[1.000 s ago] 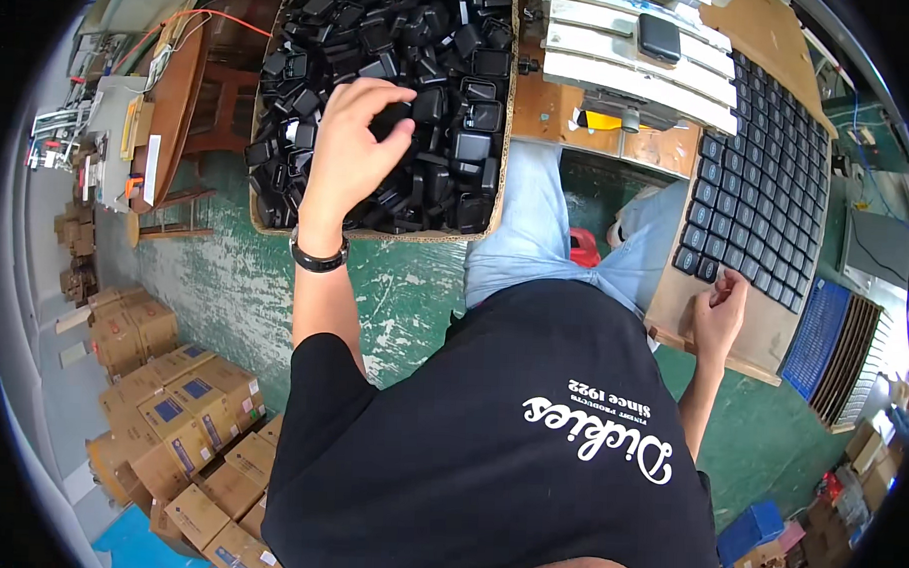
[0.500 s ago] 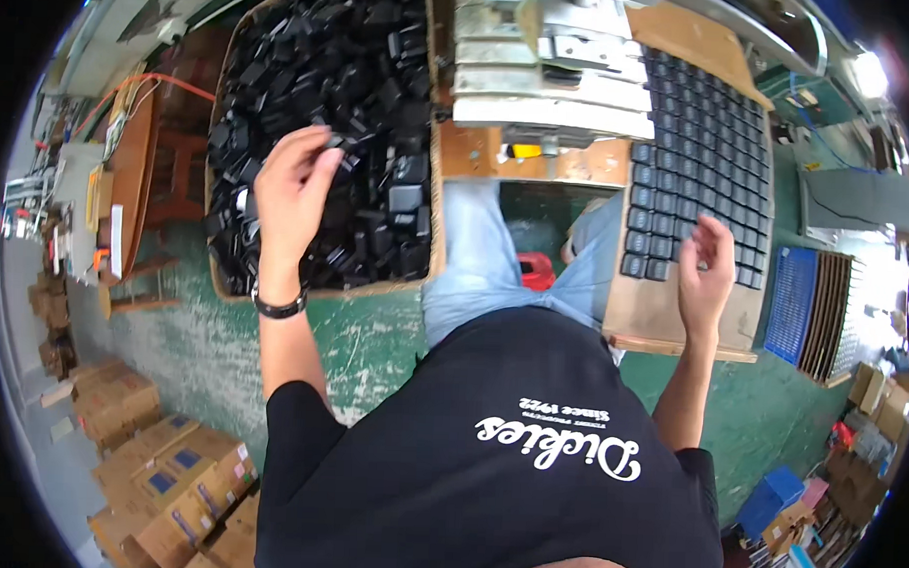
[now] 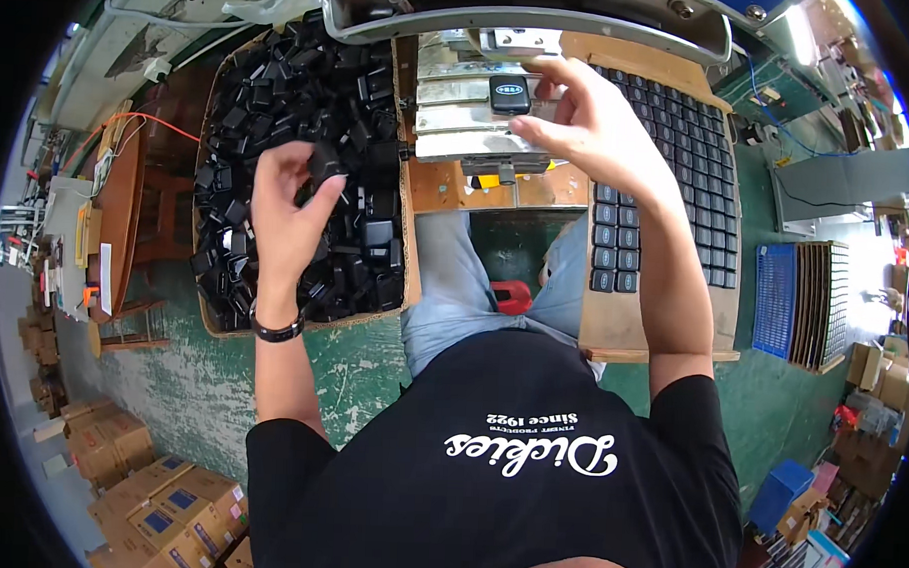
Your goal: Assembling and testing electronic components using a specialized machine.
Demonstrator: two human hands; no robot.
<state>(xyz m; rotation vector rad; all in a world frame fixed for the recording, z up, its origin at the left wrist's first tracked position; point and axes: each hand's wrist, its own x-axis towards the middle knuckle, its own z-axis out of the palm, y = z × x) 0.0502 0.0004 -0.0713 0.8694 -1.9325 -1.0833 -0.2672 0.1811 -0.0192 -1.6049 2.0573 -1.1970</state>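
My left hand (image 3: 285,206) is over the box on the left, with a small black plastic case (image 3: 326,163) pinched between thumb and fingers. Loose black cases (image 3: 365,131) fill that cardboard box (image 3: 413,253). In front of me, a square black case with a white oval print (image 3: 508,94) sits on the ridged metal fixture (image 3: 450,119) of a machine. My right hand (image 3: 602,134) reaches over the fixture from the right. Its thumb and forefinger are spread beside the printed case, the thumb close to the case's lower corner; whether they touch it I cannot tell.
On the right, a board (image 3: 613,325) carries rows of printed black cases (image 3: 679,162). A metal machine part (image 3: 534,26) spans above the fixture. A blue crate (image 3: 774,295) and stacked trays (image 3: 819,302) stand farther right; cartons (image 3: 181,505) lie at lower left.
My right hand has moved from the board of cases up and left to the fixture. A printed case now shows there. My left hand now holds a black case. The whole view has shifted.
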